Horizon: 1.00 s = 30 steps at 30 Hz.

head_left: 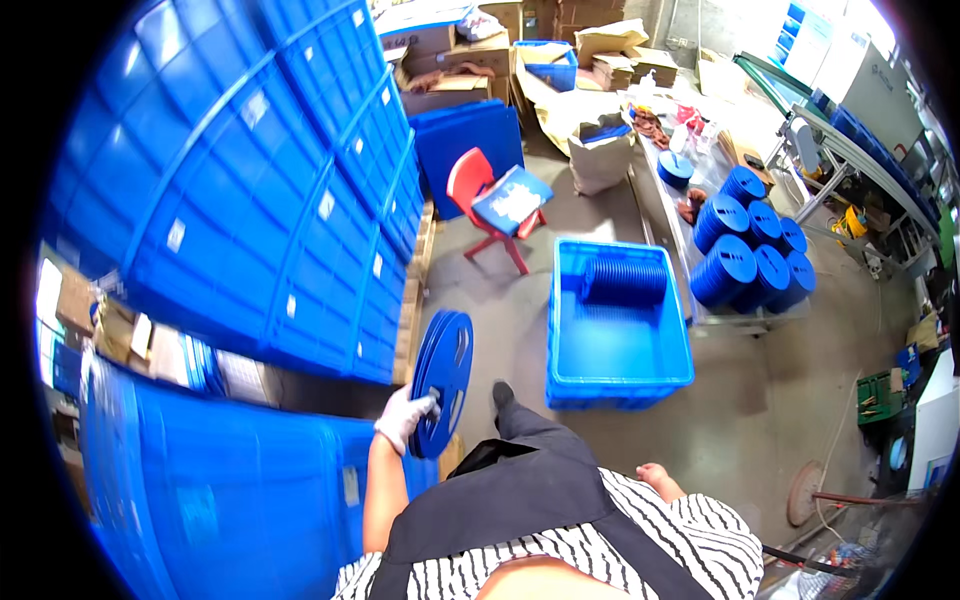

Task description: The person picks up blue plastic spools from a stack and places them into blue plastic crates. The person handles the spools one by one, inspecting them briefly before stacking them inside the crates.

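My left hand [400,416], in a white glove, grips a small stack of blue plastic reels [447,370] with cut-out slots. The reels stand on edge beside the tall blue bins, with gloved fingers around the middle of the nearest one. My right hand [656,475] is bare and hangs low at my right side; its fingers are too small and turned away to read. Ahead of me on the floor is an open blue crate [620,380]. Inside it, a row of blue reels [625,282] lies along the far end.
Large blue bins [270,200] rise along the left. A metal table [665,215] at the right carries several stacks of blue reels [725,268]. Between them are a red chair [468,178] with a blue-and-white item on it and an open sack [600,160]. Cardboard boxes [450,90] fill the back.
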Tool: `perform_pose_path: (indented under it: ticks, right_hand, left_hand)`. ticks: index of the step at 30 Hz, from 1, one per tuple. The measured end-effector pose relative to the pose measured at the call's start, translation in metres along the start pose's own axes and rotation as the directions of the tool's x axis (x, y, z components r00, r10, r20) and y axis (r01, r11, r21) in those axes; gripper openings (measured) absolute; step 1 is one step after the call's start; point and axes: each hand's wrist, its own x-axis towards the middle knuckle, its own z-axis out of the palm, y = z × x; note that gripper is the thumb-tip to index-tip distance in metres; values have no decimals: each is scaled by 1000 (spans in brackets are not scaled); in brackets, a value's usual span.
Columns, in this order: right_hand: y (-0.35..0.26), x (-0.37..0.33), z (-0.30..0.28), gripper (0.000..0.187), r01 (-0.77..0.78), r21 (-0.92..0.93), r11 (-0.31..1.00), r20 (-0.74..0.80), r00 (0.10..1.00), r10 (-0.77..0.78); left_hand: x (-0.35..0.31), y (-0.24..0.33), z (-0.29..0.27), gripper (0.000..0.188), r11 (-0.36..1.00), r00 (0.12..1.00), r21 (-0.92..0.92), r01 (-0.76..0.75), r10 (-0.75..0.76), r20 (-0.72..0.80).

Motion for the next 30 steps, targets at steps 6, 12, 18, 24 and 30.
perform_pose_path:
  ticks: [6,12,18,24,30]
  right_hand:
    - [-404,28,80,53,506,-11,862,27,862,-506]
    - [-682,18,7,43,801,-30,598,35,598,-800]
    - [-717,141,-4,43,712,-43,701,-215,679,-702]
    - [-645,174,-29,48,66,-24,998,-67,995,-68]
    - [-654,219,-55,35,-238,516,823,-10,959,283]
  left_hand:
    - [87,154,-136,16,991,966,128,25,9,-259]
    - [218,205,-182,14,990,967,128,-51,81,-241]
    - [394,279,-194,9,979,986,184,85,-55,-160]
    - [553,403,-122,11,932,983,345,112,-155,101]
    - [713,442,-41,12,931,961,363,24,-121,249]
